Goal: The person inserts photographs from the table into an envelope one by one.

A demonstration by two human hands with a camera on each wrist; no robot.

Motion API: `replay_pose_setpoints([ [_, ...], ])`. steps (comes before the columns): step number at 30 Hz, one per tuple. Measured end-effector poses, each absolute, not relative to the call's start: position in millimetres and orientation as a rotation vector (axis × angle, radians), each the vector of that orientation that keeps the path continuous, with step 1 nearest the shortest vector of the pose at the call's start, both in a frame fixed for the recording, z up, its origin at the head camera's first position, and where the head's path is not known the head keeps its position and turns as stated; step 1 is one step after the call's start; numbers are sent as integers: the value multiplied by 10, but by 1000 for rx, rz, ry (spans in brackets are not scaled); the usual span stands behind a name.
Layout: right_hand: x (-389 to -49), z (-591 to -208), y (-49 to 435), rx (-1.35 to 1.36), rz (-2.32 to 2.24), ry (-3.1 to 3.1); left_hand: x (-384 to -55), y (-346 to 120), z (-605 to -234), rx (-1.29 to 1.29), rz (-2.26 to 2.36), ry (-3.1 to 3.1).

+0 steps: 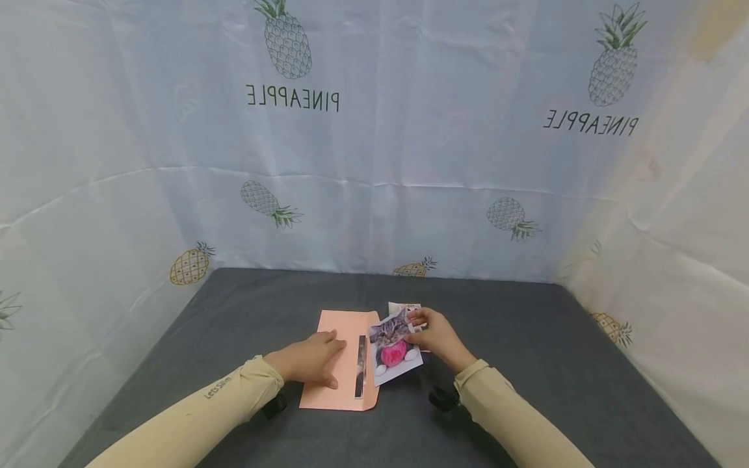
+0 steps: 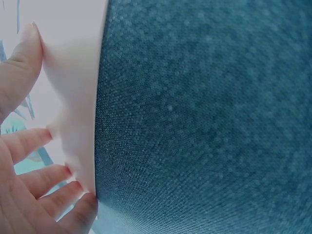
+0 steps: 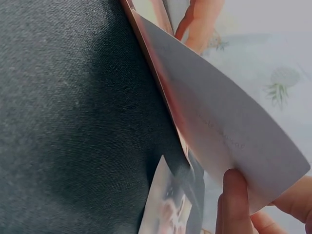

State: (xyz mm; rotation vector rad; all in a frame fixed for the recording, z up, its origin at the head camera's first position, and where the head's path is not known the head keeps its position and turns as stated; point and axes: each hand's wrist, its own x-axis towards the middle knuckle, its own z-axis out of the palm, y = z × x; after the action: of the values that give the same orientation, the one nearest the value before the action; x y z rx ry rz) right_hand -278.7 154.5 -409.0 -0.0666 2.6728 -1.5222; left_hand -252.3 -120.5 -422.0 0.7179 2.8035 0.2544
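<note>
A peach envelope [image 1: 331, 390] lies flat on the dark table, with a dark strip of a picture [image 1: 359, 367] showing along its right part. My left hand [image 1: 309, 359] rests on the envelope, fingers spread; the left wrist view shows the fingertips [image 2: 87, 207] on its surface. With its fingers and thumb, my right hand [image 1: 440, 338] pinches a photo of a cat with a pink ball [image 1: 393, 353]. The photo is tilted and overlaps the envelope's right edge. Its pale back [image 3: 219, 107] faces the right wrist camera. Behind it lies another picture card [image 1: 404, 307], mostly hidden.
Dark cloth covers the table [image 1: 515, 396]. White curtains with pineapple prints [image 1: 374, 221] hang at the back and both sides. A black wrist device [image 1: 443, 399] sits under the right wrist and another [image 1: 274, 406] under the left.
</note>
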Motion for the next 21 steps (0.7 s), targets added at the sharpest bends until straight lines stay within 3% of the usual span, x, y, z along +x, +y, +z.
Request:
replay_pose_setpoints([
  [21,-2773,-3993,1372,-122,-1434,2757,-2547,-1196,-4237,714,235,2800],
])
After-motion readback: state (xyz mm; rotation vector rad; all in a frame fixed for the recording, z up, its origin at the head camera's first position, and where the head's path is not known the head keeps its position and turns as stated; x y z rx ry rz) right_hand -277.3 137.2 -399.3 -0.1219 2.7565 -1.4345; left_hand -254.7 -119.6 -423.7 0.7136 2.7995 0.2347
